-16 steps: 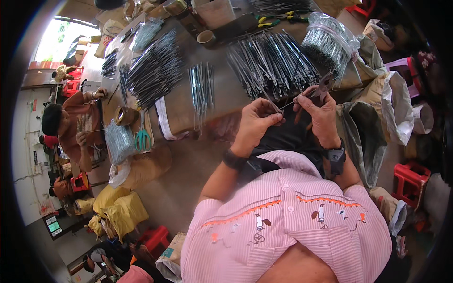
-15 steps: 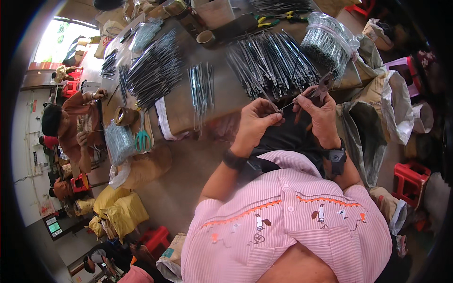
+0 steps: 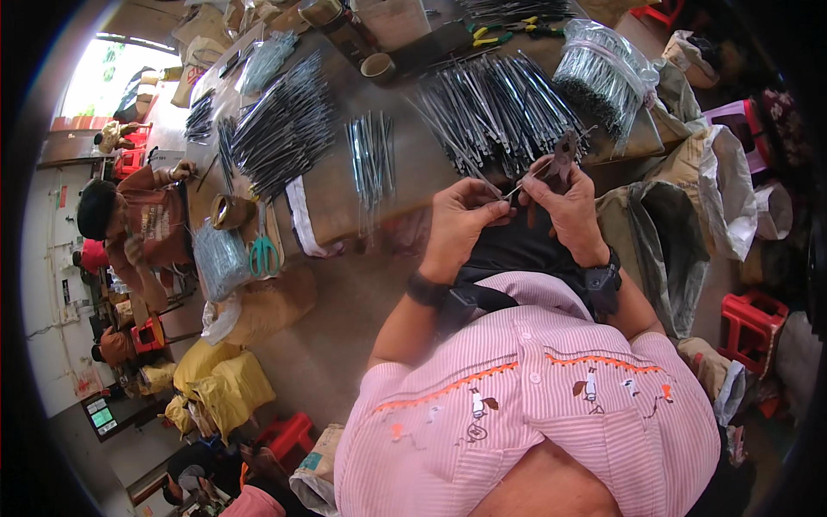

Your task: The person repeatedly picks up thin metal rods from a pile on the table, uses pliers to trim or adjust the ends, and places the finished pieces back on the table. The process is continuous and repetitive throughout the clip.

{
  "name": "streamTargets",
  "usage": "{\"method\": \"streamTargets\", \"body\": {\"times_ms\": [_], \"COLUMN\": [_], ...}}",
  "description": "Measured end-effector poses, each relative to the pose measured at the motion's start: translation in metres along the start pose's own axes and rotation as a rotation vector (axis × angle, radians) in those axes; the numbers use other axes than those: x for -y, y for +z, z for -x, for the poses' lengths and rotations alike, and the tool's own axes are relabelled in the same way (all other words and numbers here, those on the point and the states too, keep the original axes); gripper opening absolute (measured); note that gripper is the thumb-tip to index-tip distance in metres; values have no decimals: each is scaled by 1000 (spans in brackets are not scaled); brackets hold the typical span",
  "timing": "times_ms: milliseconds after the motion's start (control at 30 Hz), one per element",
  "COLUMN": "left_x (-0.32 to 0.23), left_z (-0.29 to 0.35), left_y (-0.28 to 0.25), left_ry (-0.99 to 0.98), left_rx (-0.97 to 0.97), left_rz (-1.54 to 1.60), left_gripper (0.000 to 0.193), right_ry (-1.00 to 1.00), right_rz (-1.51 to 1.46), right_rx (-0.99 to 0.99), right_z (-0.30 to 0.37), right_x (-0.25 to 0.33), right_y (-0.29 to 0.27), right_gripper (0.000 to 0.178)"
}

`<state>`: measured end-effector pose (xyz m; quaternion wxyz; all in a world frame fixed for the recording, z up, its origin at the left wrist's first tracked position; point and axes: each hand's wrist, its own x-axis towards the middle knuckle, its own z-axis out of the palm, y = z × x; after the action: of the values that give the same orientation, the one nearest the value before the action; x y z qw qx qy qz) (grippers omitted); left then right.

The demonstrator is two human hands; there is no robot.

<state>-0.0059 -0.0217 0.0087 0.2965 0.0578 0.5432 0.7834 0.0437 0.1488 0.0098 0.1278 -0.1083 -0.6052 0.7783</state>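
Just past the table's near edge, my left hand (image 3: 463,222) is closed in a pinch on a thin metal strip (image 3: 516,189). Close beside it, the fingertips of my right hand (image 3: 568,211) pinch the strip's other side. A pair of pliers (image 3: 563,153) also rests in my right hand, jaws pointing up and away, handles partly hidden by the palm. Directly beyond both hands lies a wide pile of thin dark metal strips (image 3: 504,108). To its left sits a smaller row of the strips (image 3: 370,159).
A plastic-wrapped bundle (image 3: 603,73) stands at the pile's right, with pliers with yellow-green handles (image 3: 491,39) behind. Far left on the table are another strip heap (image 3: 284,125), teal scissors (image 3: 263,257) and a co-worker (image 3: 138,224). Open sacks (image 3: 668,250) stand at right.
My right hand has shifted left and slightly nearer, closing in on my left hand; the pliers came with it. My left hand barely moved. The co-worker's raised hand has moved up.
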Motion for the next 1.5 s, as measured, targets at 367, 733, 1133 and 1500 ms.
{"method": "streamTargets", "body": {"times_ms": [367, 733, 1133, 1500], "left_x": [6, -7, 28, 34], "left_z": [6, 7, -17, -17], "left_y": [4, 15, 11, 29], "left_ry": [-166, -169, -435, -279], "left_rx": [146, 287, 167, 5], "left_rz": [-16, 35, 323, 174], "left_gripper": [28, 21, 13, 10], "right_ry": [209, 303, 92, 316], "right_rz": [-100, -215, -10, -389], "right_rx": [-23, 8, 25, -152], "right_z": [-14, -14, -6, 15], "right_x": [3, -8, -9, -6], "right_y": [-30, -32, -26, -47], "right_gripper": [16, 22, 18, 18]}}
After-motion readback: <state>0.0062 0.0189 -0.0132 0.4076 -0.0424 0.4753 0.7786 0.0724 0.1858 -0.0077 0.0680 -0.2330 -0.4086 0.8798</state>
